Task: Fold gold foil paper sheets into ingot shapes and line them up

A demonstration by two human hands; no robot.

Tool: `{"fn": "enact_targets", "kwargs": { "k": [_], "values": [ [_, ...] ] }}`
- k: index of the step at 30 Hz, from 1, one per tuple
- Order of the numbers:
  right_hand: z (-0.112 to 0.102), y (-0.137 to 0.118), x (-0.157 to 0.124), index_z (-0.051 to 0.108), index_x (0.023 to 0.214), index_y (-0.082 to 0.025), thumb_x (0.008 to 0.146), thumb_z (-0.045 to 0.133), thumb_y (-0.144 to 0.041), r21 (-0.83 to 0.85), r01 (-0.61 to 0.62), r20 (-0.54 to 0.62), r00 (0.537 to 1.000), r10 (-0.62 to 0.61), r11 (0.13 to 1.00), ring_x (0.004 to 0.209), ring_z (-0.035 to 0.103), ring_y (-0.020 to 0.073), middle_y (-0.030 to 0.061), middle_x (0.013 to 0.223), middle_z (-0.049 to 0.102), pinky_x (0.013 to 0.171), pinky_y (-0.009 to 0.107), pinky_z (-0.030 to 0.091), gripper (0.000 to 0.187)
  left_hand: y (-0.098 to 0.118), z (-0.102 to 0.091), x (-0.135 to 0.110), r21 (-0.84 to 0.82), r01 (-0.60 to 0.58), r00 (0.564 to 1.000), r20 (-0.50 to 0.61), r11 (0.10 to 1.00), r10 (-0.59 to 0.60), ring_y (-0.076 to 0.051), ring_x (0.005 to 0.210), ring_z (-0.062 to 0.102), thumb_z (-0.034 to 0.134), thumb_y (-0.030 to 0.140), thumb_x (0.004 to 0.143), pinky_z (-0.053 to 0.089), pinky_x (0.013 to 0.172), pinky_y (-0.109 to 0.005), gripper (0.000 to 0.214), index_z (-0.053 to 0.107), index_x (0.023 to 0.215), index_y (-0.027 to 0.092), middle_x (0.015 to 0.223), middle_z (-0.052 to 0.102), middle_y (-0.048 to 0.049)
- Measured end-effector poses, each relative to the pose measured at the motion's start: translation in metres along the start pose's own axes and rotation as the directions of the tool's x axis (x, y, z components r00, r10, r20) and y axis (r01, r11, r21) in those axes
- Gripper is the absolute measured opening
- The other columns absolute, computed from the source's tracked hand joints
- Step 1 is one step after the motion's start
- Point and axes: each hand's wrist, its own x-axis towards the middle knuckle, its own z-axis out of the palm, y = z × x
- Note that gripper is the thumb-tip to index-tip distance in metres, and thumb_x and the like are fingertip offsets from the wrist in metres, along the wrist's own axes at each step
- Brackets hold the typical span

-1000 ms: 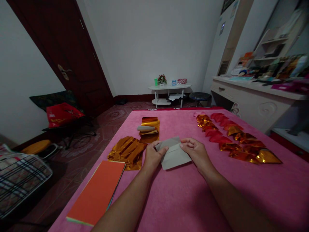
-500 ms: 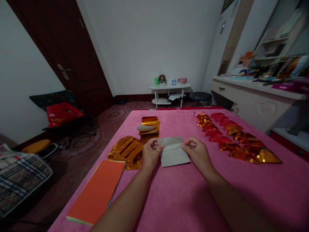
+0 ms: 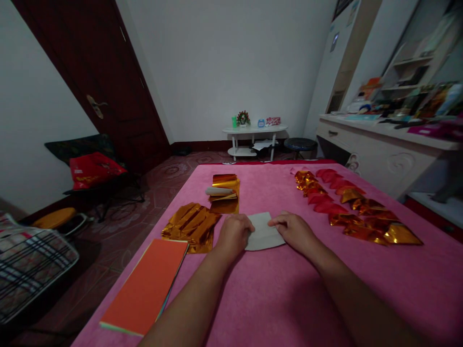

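Half a second ago both hands held the folded grey sheet of paper (image 3: 263, 232) up by its side edges, fingertips pinching. Now the sheet lies lower and flatter on the pink cloth-covered table (image 3: 289, 299), and both hands press down on it. The left hand (image 3: 234, 232) covers the sheet's left edge with curled fingers, knuckles up; the right hand (image 3: 294, 230) lies on the right edge, its fingertips resting on the paper. Neither hand lifts the sheet; both bear on it from above.

No container shows near the hands; the sheets and folded pieces lie loose on the cloth.

The grey sheet is dull and matt, with a smaller visible face than before, its near edge slightly curved. It sits between the two hands, touching both.

Just left of the left hand lies a heap of crumpled gold foil sheets (image 3: 191, 225). Nearer the body on that side is a flat stack of orange paper (image 3: 148, 284). Beyond the left hand sits a folded gold foil stack (image 3: 226, 193). Right of the right hand runs a row of folded red and gold foil pieces (image 3: 347, 205).
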Motion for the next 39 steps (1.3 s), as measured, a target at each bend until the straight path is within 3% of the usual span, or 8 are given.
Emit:
{"fn": "enact_targets", "kwargs": {
  "k": [4,8,14,18,23,27,31,39],
  "values": [
    [-0.015,0.000,-0.003,0.076,0.092,-0.024,0.064,0.056,-0.008,0.147,0.038,0.202,0.977,-0.067,0.988,0.078,0.060,0.0177,0.0039,0.084,0.065,0.074,0.028,0.047,0.038,-0.010,-0.008,0.000,-0.187,0.010,0.994,0.106,0.982,0.010,-0.018,0.080,0.064,0.045,-0.002,0.070,0.048,0.075,-0.029,0.039,0.075,0.080,0.020,0.086,0.070,-0.0069],
    [-0.025,0.001,-0.007,0.074,0.101,-0.025,0.049,0.065,-0.003,0.239,-0.003,0.282,0.957,-0.066,0.971,0.086,0.059,0.0188,0.0022,0.091,0.062,0.084,0.030,0.046,0.057,-0.010,-0.026,-0.002,-0.272,0.020,0.964,0.260,0.962,0.054,-0.018,0.092,0.062,0.048,-0.004,0.062,0.047,0.085,-0.028,0.047,0.075,0.091,0.022,0.100,0.068,-0.0061],
    [-0.028,0.002,-0.004,0.076,0.094,-0.024,0.056,0.074,-0.017,0.258,-0.021,0.342,0.937,-0.071,0.966,0.085,0.056,0.0190,0.0023,0.090,0.060,0.082,0.031,0.045,0.039,-0.012,-0.038,-0.003,-0.340,0.129,0.929,0.370,0.932,0.006,-0.022,0.100,0.058,0.082,0.016,0.051,0.045,0.089,-0.031,0.045,0.074,0.095,0.024,0.113,0.062,-0.0075],
    [-0.024,0.001,-0.002,0.076,0.078,-0.020,0.068,0.067,-0.027,0.296,-0.008,0.297,0.951,-0.084,0.955,0.075,0.056,0.0170,0.0022,0.080,0.059,0.071,0.027,0.045,0.015,-0.010,-0.032,-0.001,-0.445,0.198,0.947,0.317,0.873,-0.053,-0.022,0.091,0.060,0.079,0.030,0.060,0.045,0.083,-0.030,0.023,0.076,0.081,0.021,0.097,0.067,-0.0086],
    [-0.012,0.004,0.000,0.061,0.049,-0.018,0.070,0.064,-0.035,0.209,-0.003,0.139,0.990,-0.027,0.978,0.059,0.048,0.0129,-0.0013,0.061,0.054,0.055,0.023,0.037,0.027,-0.009,-0.019,0.001,-0.521,0.300,0.951,0.228,0.799,-0.209,-0.013,0.056,0.050,0.065,0.038,0.074,0.037,0.054,-0.023,0.030,0.067,0.056,0.015,0.063,0.060,-0.0031],
    [-0.006,-0.001,-0.001,0.063,0.055,-0.019,0.071,0.062,-0.036,0.008,-0.063,0.039,0.997,0.063,0.998,0.057,0.050,0.0128,-0.0003,0.064,0.060,0.053,0.024,0.035,0.023,-0.010,-0.008,0.002,-0.442,0.321,0.947,0.120,0.838,-0.299,-0.009,0.047,0.040,0.064,0.036,0.072,0.029,0.048,-0.022,0.033,0.059,0.048,0.015,0.051,0.051,0.0015],
    [-0.003,-0.015,-0.004,0.063,0.057,-0.022,0.071,0.061,-0.035,-0.150,-0.158,-0.061,0.987,0.151,0.976,0.058,0.053,0.0140,0.0008,0.067,0.064,0.051,0.025,0.032,0.019,-0.009,-0.001,0.002,-0.397,0.384,0.916,0.047,0.834,-0.399,-0.010,0.047,0.044,0.068,0.032,0.065,0.030,0.048,-0.022,0.023,0.061,0.050,0.016,0.050,0.055,0.0011],
    [0.002,-0.022,-0.009,0.057,0.055,-0.022,0.070,0.061,-0.030,-0.204,-0.147,-0.165,0.980,0.115,0.968,0.059,0.053,0.0130,-0.0001,0.071,0.061,0.051,0.024,0.033,0.017,-0.005,0.000,-0.001,-0.372,0.403,0.895,-0.031,0.836,-0.446,-0.012,0.052,0.053,0.074,0.023,0.057,0.036,0.053,-0.022,0.014,0.062,0.050,0.019,0.053,0.061,0.0008]
  ]
}}
